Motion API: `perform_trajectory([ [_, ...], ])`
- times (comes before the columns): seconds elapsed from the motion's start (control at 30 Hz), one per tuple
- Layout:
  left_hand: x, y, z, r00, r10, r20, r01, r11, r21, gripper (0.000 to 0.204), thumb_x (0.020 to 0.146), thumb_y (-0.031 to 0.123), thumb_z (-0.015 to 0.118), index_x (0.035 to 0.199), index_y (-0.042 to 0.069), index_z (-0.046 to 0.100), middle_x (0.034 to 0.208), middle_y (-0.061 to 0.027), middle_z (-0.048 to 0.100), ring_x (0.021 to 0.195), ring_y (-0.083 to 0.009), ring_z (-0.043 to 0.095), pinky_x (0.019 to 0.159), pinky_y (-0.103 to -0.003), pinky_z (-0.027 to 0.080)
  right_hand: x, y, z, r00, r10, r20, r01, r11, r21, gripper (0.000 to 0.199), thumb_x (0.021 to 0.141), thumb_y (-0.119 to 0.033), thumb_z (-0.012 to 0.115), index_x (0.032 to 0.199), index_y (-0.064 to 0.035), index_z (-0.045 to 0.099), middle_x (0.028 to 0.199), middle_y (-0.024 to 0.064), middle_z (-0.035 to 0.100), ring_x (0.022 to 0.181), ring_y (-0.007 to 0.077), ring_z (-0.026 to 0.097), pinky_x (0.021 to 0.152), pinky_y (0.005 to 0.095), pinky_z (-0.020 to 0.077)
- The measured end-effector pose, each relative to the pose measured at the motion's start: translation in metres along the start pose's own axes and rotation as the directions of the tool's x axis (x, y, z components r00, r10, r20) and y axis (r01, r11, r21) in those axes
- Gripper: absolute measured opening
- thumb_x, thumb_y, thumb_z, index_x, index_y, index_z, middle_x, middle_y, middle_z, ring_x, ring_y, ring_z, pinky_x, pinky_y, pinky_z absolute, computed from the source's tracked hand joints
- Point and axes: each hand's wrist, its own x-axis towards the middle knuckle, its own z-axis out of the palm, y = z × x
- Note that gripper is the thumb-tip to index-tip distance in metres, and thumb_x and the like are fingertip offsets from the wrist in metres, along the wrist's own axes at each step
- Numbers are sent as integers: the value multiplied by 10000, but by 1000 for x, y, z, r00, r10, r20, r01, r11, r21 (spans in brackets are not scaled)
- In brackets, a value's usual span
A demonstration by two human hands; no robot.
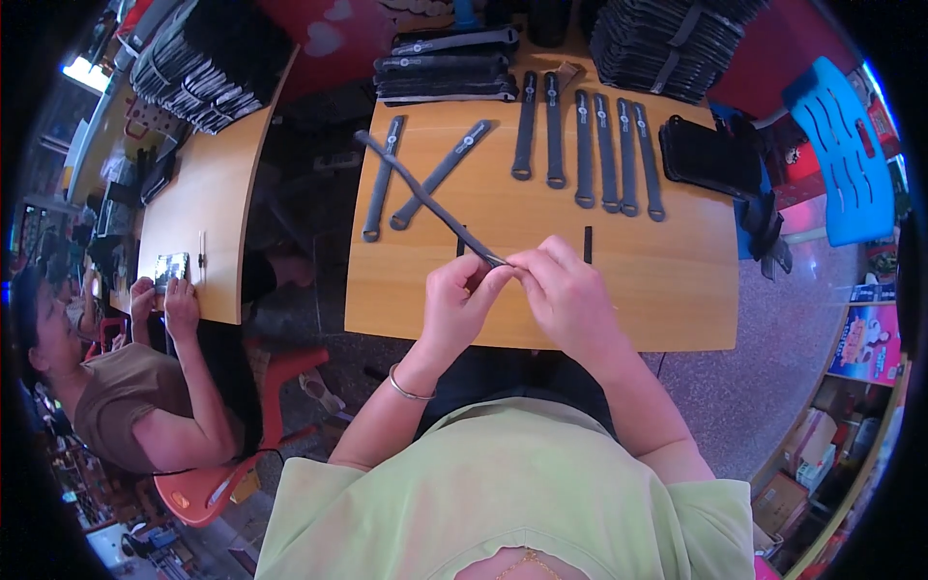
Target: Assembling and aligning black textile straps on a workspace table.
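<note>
Over the front of the wooden table (pixel 657 309), my left hand (pixel 452 302) is closed round a dark grey hook-and-loop strap (pixel 425 200) near its lower end. The strap slants up and away to the left, crossing above two grey straps (pixel 383 184) on the table. My right hand (pixel 565 295) pinches the strap's near end, its fingertips meeting those of my left hand. Exactly how the end is folded is hidden by the fingers. A short black strip (pixel 588 245) lies just beyond my right hand; another strip is partly covered by the held strap.
Several grey straps with end loops (pixel 606 155) lie side by side beyond my hands. Behind them are a strap pile (pixel 445 66) and a black bundle (pixel 667 43). A black pouch (pixel 706 155) sits by a blue chair (pixel 846 155). Left, another person (pixel 159 406) sits at a second table (pixel 217 203).
</note>
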Motion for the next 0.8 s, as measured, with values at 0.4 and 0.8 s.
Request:
perform_trajectory([
  [0.4, 5, 6, -12, 979, 164, 119, -167, 986, 12, 126, 838, 43, 628, 725, -7, 650, 567, -29, 567, 517, -63, 475, 477, -220, 355, -1, 0, -2, 999, -25, -35, 27, 998, 49, 107, 813, -98, 653, 919, -93, 647, 778, 56, 549, 650, 241, 606, 540, 327, 481],
  [0.8, 3, 31, -45, 828, 144, 542, -175, 985, 4, 277, 822, 88, 643, 610, -18, 498, 520, -60, 415, 477, -127, 386, 461, -277, 296, 22, 4, -30, 989, -128, 69, 128, 992, -4, 45, 812, -126, 650, 843, -95, 660, 764, 28, 567, 636, 213, 602, 537, 321, 463],
])
